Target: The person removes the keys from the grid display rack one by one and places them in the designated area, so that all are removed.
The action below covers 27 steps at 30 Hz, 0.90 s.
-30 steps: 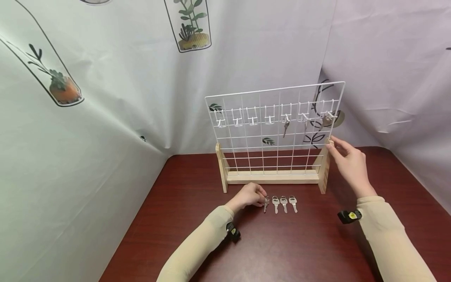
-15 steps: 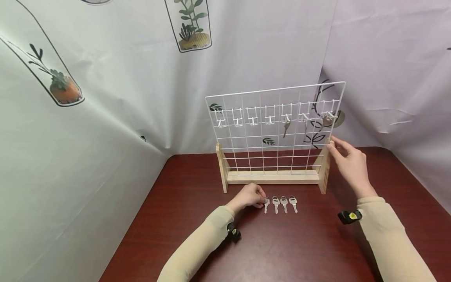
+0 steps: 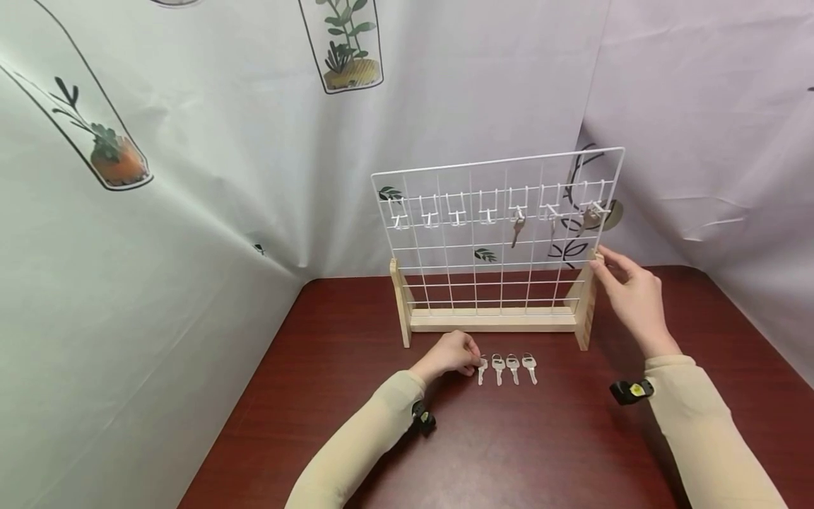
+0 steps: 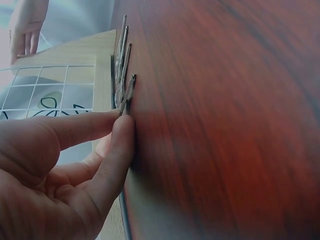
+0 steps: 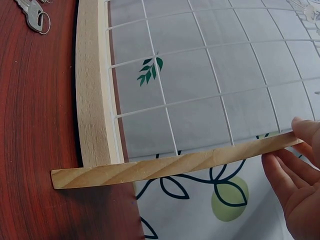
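Observation:
My left hand [image 3: 450,352] pinches the leftmost key [image 4: 128,93] between thumb and finger, its blade tilted just off the tabletop in the left wrist view. To its right several silver keys [image 3: 512,367] with small rings lie in a row, in front of the rack. My right hand [image 3: 632,300] grips the top of the rack's right wooden upright [image 5: 200,156], thumb on one side and fingers on the other. The white wire grid [image 3: 470,261] stands upright in its wooden base [image 3: 492,324]. One key [image 3: 518,230] hangs clearly from a middle hook; others hang farther right.
White hooks [image 3: 429,218] line the upper grid, with no keys on the left ones. The dark red table [image 3: 356,424] reaches back to a pale curtain [image 3: 254,177] printed with plants, which closes in the back and left side.
The key in my left hand has shifted very slightly, its blade turning a little. My right hand stays on the upright, and the hanging keys are where they were.

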Tool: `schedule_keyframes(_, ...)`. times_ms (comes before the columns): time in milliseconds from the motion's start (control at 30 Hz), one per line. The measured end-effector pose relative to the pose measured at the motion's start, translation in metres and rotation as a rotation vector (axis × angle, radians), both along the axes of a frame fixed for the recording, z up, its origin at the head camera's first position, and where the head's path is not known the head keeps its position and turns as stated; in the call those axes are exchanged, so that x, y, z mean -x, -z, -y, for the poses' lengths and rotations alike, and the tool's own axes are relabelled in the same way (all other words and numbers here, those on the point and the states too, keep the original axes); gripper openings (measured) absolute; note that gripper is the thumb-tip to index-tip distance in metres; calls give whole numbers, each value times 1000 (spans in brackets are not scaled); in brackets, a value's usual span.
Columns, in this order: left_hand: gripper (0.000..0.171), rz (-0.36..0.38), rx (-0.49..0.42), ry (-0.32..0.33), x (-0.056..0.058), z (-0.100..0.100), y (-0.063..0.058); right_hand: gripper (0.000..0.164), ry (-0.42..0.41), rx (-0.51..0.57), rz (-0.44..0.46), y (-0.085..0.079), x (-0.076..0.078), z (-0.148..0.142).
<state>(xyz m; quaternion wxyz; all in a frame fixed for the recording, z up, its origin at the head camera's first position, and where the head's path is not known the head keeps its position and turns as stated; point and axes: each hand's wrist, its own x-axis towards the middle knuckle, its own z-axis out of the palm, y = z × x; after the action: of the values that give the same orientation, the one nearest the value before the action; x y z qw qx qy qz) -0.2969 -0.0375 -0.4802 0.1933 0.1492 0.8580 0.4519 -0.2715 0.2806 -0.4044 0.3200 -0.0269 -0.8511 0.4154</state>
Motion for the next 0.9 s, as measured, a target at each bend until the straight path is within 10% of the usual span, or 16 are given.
schedule_keyframes(900,16,-91,80,26,-4,-2,-3,47,11,-12,-8,1,0,-1)
